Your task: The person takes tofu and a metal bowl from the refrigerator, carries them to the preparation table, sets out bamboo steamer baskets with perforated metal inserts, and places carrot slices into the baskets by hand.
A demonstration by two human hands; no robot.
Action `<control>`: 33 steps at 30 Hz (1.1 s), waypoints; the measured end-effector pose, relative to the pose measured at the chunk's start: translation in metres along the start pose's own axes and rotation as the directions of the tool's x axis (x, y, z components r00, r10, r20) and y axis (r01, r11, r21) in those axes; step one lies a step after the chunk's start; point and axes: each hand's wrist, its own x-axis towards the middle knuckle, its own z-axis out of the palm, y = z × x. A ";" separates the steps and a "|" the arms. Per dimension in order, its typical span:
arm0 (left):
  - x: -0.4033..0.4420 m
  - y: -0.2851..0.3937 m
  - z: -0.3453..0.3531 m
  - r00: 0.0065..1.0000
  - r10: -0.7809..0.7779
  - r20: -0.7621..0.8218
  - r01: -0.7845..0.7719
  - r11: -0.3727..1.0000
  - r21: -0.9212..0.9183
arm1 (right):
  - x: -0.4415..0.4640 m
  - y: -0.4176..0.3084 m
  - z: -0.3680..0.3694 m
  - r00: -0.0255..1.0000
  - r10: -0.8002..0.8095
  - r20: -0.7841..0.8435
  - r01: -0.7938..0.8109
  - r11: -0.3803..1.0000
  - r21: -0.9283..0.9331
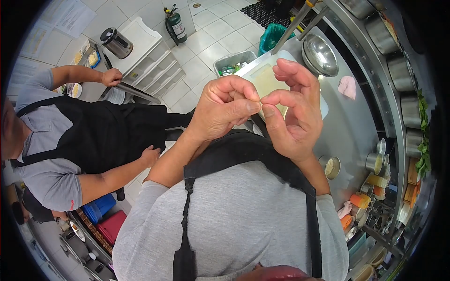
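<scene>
Both hands are raised in front of the chest, fingertips almost meeting. My left hand has its thumb and index finger pinched together; whatever is between them is too small to make out. My right hand also brings thumb and index finger together beside it, with its other fingers curled upward, and anything in that pinch is likewise too small to name. Behind the hands, partly hidden by them, a pale cutting board lies on the steel counter. A small bowl with pale contents stands near my right forearm.
A co-worker in a black apron stands at the left. Steel bowls, a pink cloth and orange-topped containers are on the counter. Beyond are a grey bin, a green-lined bin and a fire extinguisher.
</scene>
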 end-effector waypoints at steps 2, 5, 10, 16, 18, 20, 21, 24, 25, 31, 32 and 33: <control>0.000 -0.001 -0.003 1.000 0.008 0.005 -0.008 1.000 0.003 | 0.000 0.000 0.001 1.000 0.004 -0.003 -0.004 1.000 0.000; 0.000 -0.002 -0.005 1.000 0.029 0.010 -0.030 0.999 0.019 | 0.001 0.001 0.002 1.000 0.003 -0.008 -0.003 1.000 0.006; 0.000 -0.003 -0.010 0.999 0.036 0.007 -0.036 0.999 0.037 | 0.002 0.000 0.002 1.000 0.017 -0.004 -0.017 1.000 0.009; 0.001 0.000 -0.011 0.999 0.043 0.020 -0.044 0.997 0.059 | 0.003 -0.002 0.004 0.997 0.071 -0.003 -0.071 0.993 0.099; 0.001 0.002 -0.011 0.998 0.040 0.038 -0.042 0.997 0.071 | 0.004 -0.003 0.004 0.992 0.127 0.009 -0.126 0.980 0.155; 0.002 0.001 -0.012 0.996 0.060 0.059 -0.064 0.996 0.059 | 0.004 -0.004 0.004 0.989 0.149 0.012 -0.149 0.973 0.174; 0.002 0.001 -0.012 0.994 0.079 0.079 -0.083 0.995 0.048 | 0.004 -0.004 0.005 0.985 0.172 0.012 -0.171 0.966 0.195; 0.003 0.001 -0.016 0.986 0.111 0.127 -0.116 0.993 0.034 | 0.004 -0.003 0.007 0.980 0.197 0.020 -0.196 0.952 0.235; 0.003 0.001 -0.017 0.985 0.113 0.127 -0.118 0.993 0.031 | 0.004 -0.002 0.007 0.980 0.197 0.023 -0.197 0.952 0.233; 0.000 0.004 -0.021 0.989 0.093 0.115 -0.091 0.996 -0.024 | 0.003 0.005 0.007 0.933 0.354 0.062 -0.340 0.814 0.472; -0.001 0.004 -0.021 0.990 0.090 0.111 -0.089 0.996 -0.015 | 0.004 0.004 0.008 0.928 0.368 0.063 -0.351 0.801 0.485; -0.001 0.004 -0.021 0.990 0.087 0.106 -0.087 0.996 -0.006 | 0.005 0.004 0.008 0.922 0.383 0.064 -0.362 0.787 0.499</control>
